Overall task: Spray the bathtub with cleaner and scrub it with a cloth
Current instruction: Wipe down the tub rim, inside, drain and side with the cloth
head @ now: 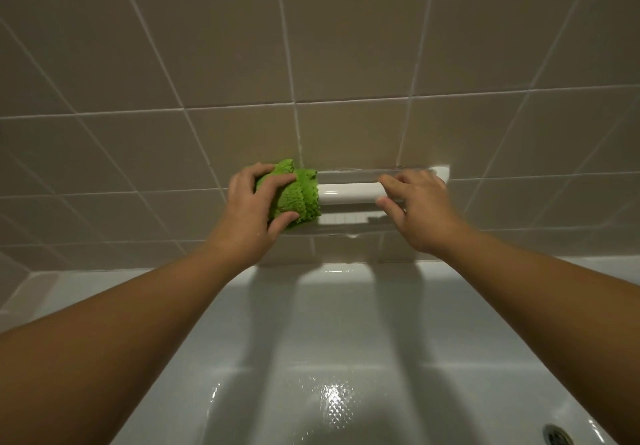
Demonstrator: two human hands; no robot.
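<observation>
Green cloth (294,192): bunched microfibre, wrapped round left end of white grab bar (346,192) on tiled wall (346,46); bunching prob. gives thicker pad w/ more bite on a round bar.
Left hand (252,202): curled round cloth, thumb under, fingers over top; clamps cloth onto bar so whole circumference gets rubbed at once.
Right hand (414,202): on right part of bar, fingers bent over it, thumb along the front; looks like a light hold w/ nothing else in it, prob. for bracing while leaning over tub.
Grab bar: horizontal, glossy white, fixed to wall just above tub rim; bare middle stretch between hands shows sheen, maybe wet.
Bathtub (311,358): below both arms, white, wet-looking w/ bright glare patch near centre; drain (556,436) at bottom right corner of view.
Wall: beige tiles, pale grout; small drip under bar, approx. below its middle.
Spray bottle: not in view.
Step in hand: scrubbing phase, fixture above tub rather than tub floor.
Progress: judged mid-task; wet tub suggests spray done, can't tell how much is scrubbed.
Next move needs: slide cloth along bar toward right hand, right hand to shift clear.
Risk: wet surfaces, slip while leaning fwd.
</observation>
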